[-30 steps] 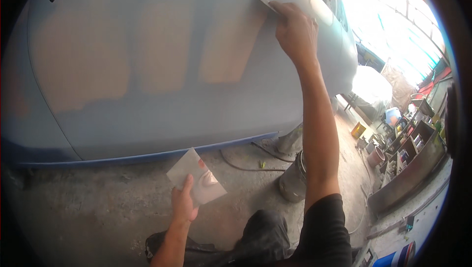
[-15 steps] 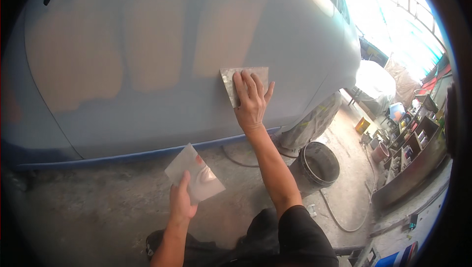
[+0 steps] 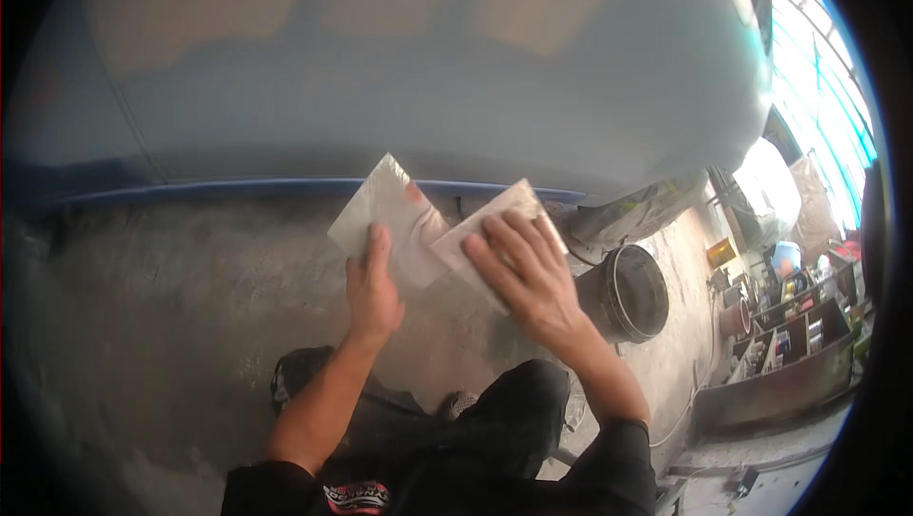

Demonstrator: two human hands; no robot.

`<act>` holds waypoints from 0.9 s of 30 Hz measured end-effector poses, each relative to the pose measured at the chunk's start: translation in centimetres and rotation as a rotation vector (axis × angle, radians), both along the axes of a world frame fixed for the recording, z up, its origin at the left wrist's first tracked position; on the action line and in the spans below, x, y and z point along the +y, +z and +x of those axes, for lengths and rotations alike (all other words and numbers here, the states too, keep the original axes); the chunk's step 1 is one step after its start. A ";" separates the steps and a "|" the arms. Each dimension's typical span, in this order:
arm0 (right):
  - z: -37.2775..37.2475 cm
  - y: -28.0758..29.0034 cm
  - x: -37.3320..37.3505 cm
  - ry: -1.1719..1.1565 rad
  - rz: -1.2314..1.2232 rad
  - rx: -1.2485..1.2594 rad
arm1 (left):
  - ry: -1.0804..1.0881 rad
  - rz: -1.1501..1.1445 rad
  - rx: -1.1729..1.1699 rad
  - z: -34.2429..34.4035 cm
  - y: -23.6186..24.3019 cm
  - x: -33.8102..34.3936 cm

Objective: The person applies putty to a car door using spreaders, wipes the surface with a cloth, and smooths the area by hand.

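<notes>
My left hand [image 3: 375,295] grips a square, shiny metal plate [image 3: 377,204] by its near edge, thumb on top; a small reddish smear and a glossy patch of paste show on it. In my right hand [image 3: 534,280] is a flat, pale putty spreader [image 3: 520,200], fingers laid along its face. The spreader's left corner meets or overlaps the plate's right side; I cannot tell whether they touch. Beyond both hands stands a grey car door panel [image 3: 380,107] with several tan filler patches, such as the one at upper left [image 3: 195,7].
A dark bucket [image 3: 623,294] stands on the concrete floor [image 3: 190,297] right of my right hand. Behind it is a plastic-covered wheel [image 3: 632,216]. A shelf with cans and tools [image 3: 789,345] lines the right side. My bent knees [image 3: 523,392] are below.
My right hand has come off the door panel with the spreader, down and back to the plate. The left hand has risen slightly. The view has tipped lower.
</notes>
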State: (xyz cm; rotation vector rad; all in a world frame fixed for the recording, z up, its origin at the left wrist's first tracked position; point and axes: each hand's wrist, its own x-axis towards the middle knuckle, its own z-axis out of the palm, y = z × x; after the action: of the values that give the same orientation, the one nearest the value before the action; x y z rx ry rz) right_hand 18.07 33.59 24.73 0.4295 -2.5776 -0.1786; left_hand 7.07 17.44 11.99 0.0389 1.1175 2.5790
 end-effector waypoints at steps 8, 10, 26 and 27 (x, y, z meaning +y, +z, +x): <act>0.1 -3.2 0.4 0.148 -0.019 -0.268 | 0.010 -0.073 0.142 -1.3 1.7 0.1; -0.4 -3.1 4.6 0.098 -0.067 -0.214 | 0.175 0.167 0.024 -2.5 2.5 -0.5; -5.5 26.8 17.3 -0.147 -0.160 0.565 | -0.133 -0.042 0.079 -4.6 -2.2 -0.8; -5.1 26.8 16.8 -0.139 -0.185 0.578 | -0.110 -0.049 0.041 -5.1 -2.7 -1.1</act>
State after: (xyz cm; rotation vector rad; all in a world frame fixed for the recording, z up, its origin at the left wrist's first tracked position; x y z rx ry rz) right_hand 12.95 50.42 51.57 0.1041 -2.0284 -0.0932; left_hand 1.92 16.34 9.30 0.1384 1.1601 2.4636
